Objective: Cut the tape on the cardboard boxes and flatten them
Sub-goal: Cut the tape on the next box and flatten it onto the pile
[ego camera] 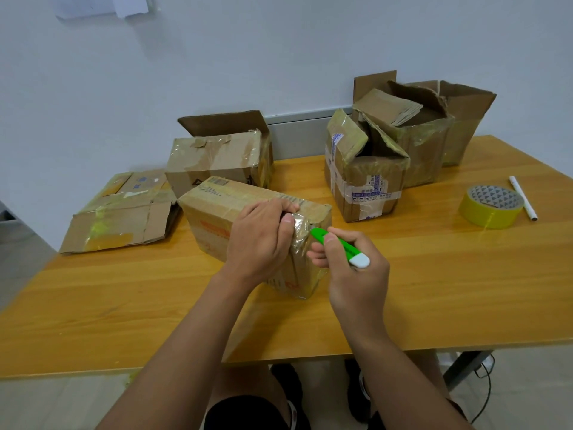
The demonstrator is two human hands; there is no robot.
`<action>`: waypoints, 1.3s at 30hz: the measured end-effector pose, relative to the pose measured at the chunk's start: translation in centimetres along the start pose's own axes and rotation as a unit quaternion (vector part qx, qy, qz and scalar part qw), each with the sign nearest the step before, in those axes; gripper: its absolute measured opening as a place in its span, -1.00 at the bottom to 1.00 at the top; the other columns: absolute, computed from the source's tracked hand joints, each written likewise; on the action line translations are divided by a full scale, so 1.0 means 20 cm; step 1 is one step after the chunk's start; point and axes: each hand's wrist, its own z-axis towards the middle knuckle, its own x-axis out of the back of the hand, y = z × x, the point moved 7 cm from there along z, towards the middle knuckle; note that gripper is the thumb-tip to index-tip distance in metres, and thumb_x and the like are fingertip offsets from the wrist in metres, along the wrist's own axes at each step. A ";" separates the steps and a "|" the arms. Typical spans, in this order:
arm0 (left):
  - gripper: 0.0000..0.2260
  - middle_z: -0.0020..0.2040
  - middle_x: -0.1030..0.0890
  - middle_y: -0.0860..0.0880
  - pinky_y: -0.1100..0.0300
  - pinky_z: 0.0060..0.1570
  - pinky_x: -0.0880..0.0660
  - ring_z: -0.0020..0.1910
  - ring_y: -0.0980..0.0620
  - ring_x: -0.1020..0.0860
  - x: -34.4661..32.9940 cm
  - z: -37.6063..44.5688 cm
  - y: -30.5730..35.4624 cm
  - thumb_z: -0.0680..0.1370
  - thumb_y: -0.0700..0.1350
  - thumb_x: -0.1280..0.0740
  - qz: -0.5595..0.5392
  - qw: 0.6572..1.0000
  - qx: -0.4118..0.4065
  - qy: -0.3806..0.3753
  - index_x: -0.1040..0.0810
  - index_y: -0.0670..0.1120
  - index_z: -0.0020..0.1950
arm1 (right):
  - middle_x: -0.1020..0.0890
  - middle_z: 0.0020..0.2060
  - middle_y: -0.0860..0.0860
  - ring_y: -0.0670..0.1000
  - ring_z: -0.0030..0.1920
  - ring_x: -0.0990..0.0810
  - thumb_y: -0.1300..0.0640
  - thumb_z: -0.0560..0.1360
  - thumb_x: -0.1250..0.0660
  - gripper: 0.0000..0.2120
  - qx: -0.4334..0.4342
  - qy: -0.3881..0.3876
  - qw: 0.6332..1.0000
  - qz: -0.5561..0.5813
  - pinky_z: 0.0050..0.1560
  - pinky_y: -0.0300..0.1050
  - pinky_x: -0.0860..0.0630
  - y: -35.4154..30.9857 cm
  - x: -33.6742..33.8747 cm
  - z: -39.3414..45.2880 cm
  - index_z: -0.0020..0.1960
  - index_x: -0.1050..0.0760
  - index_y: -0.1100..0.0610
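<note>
A taped cardboard box [217, 212] lies in the middle of the wooden table [434, 290]. My left hand [259, 240] grips its near end, thumb and fingers curled over crinkled clear tape. My right hand [353, 268] holds a green and white utility knife [339, 247], its tip against the taped end of the box. One flattened box [121, 212] lies at the left. Another taped box [217, 159] stands behind the one I hold. Opened boxes stand at the back right: a taped one [362, 178] in front and a larger one [428, 131] behind it.
A roll of yellow tape [491, 206] lies at the right of the table, with a white marker [522, 197] beside it. A white wall runs behind the table. Below the near edge are my legs, a table leg and a cable [486, 395].
</note>
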 end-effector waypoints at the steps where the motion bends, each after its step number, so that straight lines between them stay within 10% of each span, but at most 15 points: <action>1: -0.73 0.00 -0.67 0.04 0.16 0.17 -0.37 0.00 0.12 -0.56 0.00 0.00 0.00 0.60 -0.08 -0.08 0.000 1.000 -0.001 0.001 -0.56 -0.10 0.02 | -0.70 -0.26 0.03 0.01 -0.25 -0.71 0.28 0.55 -0.31 -0.88 0.001 0.002 1.000 0.005 -0.23 -0.21 -0.61 0.00 0.00 -0.01 -0.03 -0.57 0.09; 39: -0.74 -0.04 -0.64 0.05 0.18 0.21 -0.29 -0.01 0.09 -0.52 0.00 0.01 -0.01 0.62 0.02 -0.04 -0.003 0.999 0.031 -0.041 -0.48 -0.05 0.00 | -0.69 -0.28 0.01 -0.01 -0.32 -0.69 0.03 0.47 -0.28 -0.82 0.105 -0.037 0.993 -0.039 -0.32 -0.22 -0.58 -0.04 0.07 -0.07 -0.07 -0.58 0.11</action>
